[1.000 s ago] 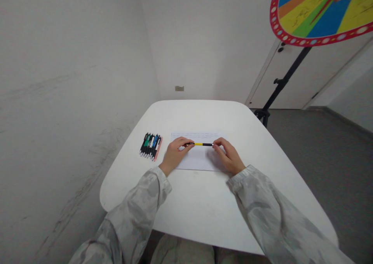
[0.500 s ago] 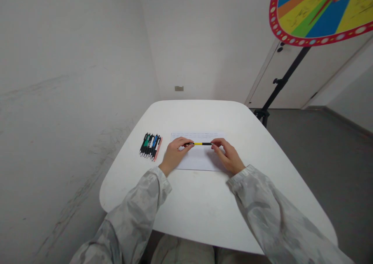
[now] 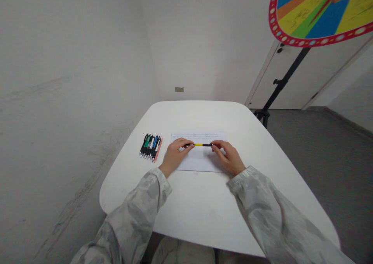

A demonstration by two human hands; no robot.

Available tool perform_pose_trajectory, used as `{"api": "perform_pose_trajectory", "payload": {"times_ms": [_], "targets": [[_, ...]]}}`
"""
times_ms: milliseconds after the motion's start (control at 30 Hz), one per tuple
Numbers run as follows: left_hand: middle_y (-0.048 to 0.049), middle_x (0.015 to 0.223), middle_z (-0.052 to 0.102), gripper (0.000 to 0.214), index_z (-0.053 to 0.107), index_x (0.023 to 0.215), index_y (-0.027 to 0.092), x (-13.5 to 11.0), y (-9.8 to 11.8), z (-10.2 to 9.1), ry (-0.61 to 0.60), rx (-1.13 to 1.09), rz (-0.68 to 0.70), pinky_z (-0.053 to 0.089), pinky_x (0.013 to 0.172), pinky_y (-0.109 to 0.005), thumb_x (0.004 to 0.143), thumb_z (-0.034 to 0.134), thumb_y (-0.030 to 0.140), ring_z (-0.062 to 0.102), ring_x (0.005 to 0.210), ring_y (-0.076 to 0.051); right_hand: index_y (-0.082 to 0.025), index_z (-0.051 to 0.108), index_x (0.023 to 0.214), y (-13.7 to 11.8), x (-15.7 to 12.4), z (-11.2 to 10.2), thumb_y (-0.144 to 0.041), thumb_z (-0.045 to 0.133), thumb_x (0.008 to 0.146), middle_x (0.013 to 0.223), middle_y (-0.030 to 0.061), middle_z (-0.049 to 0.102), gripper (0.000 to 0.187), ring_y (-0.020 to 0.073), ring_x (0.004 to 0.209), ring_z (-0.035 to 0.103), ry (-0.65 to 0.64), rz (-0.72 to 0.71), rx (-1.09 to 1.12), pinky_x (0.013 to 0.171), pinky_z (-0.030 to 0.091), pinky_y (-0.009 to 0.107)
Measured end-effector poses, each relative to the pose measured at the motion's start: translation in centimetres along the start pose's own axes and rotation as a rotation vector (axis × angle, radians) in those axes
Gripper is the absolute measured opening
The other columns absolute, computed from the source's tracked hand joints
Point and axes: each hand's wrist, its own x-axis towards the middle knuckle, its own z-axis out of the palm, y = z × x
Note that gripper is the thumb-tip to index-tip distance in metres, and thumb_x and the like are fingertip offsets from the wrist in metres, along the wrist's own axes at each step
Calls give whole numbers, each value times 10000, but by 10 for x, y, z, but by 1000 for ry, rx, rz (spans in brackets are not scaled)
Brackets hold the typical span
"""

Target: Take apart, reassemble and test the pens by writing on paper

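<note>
A yellow and black pen (image 3: 200, 144) is held level between both hands, just above a white sheet of paper (image 3: 201, 163) on the white table (image 3: 204, 205). My left hand (image 3: 175, 154) pinches the pen's left end with closed fingers. My right hand (image 3: 229, 156) pinches its right end the same way. Both wrists rest near the paper's lower edge.
A row of several pens (image 3: 150, 146) lies left of the paper near the table's left edge. A white wall runs close along the left. At the right stands a colourful prize wheel (image 3: 317, 13) on a black stand (image 3: 279, 83), over grey floor.
My right hand's fingers have crept slightly left along the pen. Otherwise hands and pen stay in place.
</note>
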Motion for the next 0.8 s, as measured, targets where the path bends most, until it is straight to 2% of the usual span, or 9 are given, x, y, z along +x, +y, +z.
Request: {"api": "perform_pose_trajectory", "payload": {"times_ms": [200,367,400,467,533,600,700,800], "targets": [[-57,1067,788,110,824,1077,243,0,0,0,4,-17,-17,570,893,-330,1006,778,314,715,978,-198,-259,716,1224,2,-3,3,-348,623,1051,998,60,819,215,266,947,735,29,-4,31,941,572,437],[-46,1068,787,93,823,1072,252,0,0,0,8,-18,-25,565,902,-322,1002,781,297,711,975,-191,-263,699,1368,0,-2,1,-419,659,1036,1069,67,821,369,265,965,740,64,54,31,962,569,450],[-47,1066,789,92,824,1069,252,0,0,0,8,-18,-24,563,901,-322,1003,780,299,713,977,-192,-261,719,1336,1,-2,0,-434,650,1040,1045,66,823,350,267,964,739,78,68,27,960,565,452],[-50,1062,791,95,826,1064,250,-1,-1,0,9,-22,-24,561,898,-324,1004,780,306,715,980,-195,-260,781,1139,2,0,-1,-452,608,1063,948,58,820,270,266,934,733,76,79,22,953,555,453],[-55,1063,792,105,828,1064,247,-1,-2,0,11,-31,-26,564,896,-328,1002,781,318,716,978,-198,-264,782,919,3,1,-2,-449,559,1088,853,48,808,336,260,888,725,47,61,22,983,538,465],[-59,1063,790,119,827,1066,244,-1,-2,1,12,-37,-31,570,893,-332,999,784,333,716,966,-199,-267,761,822,2,2,-3,-441,540,1098,832,45,806,394,259,887,723,29,38,23,1026,521,479],[-60,1061,785,131,825,1068,243,-1,-3,1,16,-40,-44,578,882,-331,994,789,344,715,945,-195,-269,766,872,-1,2,-3,-439,580,1080,879,56,817,327,274,951,727,53,44,31,982,546,462],[-57,1060,785,129,824,1069,243,-1,-3,1,23,-38,-43,581,881,-328,992,790,341,714,944,-192,-265,780,1085,-4,0,-2,-425,629,1054,925,56,832,223,271,962,743,76,60,56,952,572,444]]}}
